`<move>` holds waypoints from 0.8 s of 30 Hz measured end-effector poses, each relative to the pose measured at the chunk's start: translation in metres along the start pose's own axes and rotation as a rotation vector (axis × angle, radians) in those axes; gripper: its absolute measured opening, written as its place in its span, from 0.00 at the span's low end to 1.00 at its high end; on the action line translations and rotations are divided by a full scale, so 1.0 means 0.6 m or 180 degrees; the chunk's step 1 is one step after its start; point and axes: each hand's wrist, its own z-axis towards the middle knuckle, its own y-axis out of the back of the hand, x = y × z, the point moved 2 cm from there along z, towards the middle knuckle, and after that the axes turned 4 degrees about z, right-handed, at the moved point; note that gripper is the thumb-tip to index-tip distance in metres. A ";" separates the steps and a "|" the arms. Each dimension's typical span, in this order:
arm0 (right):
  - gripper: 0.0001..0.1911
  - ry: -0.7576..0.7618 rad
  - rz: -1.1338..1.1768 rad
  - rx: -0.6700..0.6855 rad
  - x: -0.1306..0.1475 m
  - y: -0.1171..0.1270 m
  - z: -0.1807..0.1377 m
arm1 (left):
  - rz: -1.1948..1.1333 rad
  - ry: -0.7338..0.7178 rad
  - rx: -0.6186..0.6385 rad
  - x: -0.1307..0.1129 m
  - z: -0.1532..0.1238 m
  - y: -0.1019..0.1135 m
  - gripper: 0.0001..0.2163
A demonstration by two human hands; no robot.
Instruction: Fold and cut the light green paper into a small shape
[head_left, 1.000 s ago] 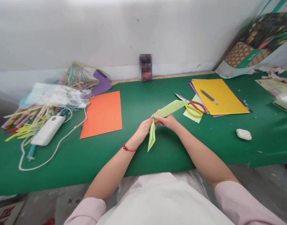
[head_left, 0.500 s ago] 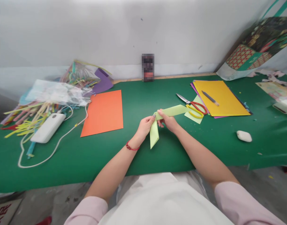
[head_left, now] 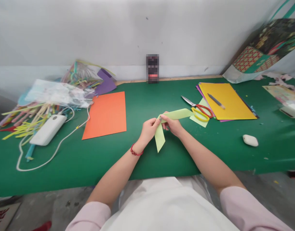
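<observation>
A light green folded paper strip (head_left: pixel 177 115) is bent at an angle, one arm reaching right, the other hanging down toward me. My left hand (head_left: pixel 150 129) pinches it at the bend, its thumb on top. My right hand (head_left: pixel 173 124) grips the right arm of the strip close to the bend, thumb above and fingers curled beneath. The two thumbs almost meet. Just beyond the strip's right tip lie scissors (head_left: pixel 201 111) with red and yellow handles, partly over a light green paper piece (head_left: pixel 198 120). What the fingertips do under the paper is hidden.
An orange sheet (head_left: pixel 106 115) lies to the left, by a white power bank (head_left: pixel 48 130) with its cable and a heap of paper strips (head_left: pixel 22 126). On the right are yellow paper sheets (head_left: pixel 230 102) under a pen (head_left: pixel 216 101), a white case (head_left: pixel 250 140) and a patterned bag (head_left: pixel 251 59).
The hanging arm of the paper strip has swung slightly right and looks flatter. My left thumb has shifted a little right along the bend. Both hands keep their hold.
</observation>
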 end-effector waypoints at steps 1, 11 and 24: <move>0.18 -0.0012 0.0014 -0.0006 0.001 0.000 0.000 | -0.0091 0.0004 0.0082 -0.001 0.001 -0.001 0.23; 0.19 -0.0448 0.0514 0.0127 -0.026 -0.013 0.006 | 0.0136 0.0183 -0.1100 -0.007 -0.004 0.015 0.23; 0.21 -0.0078 0.0168 0.0320 -0.012 -0.004 0.002 | -0.0254 0.0274 -0.0673 -0.009 -0.002 0.023 0.24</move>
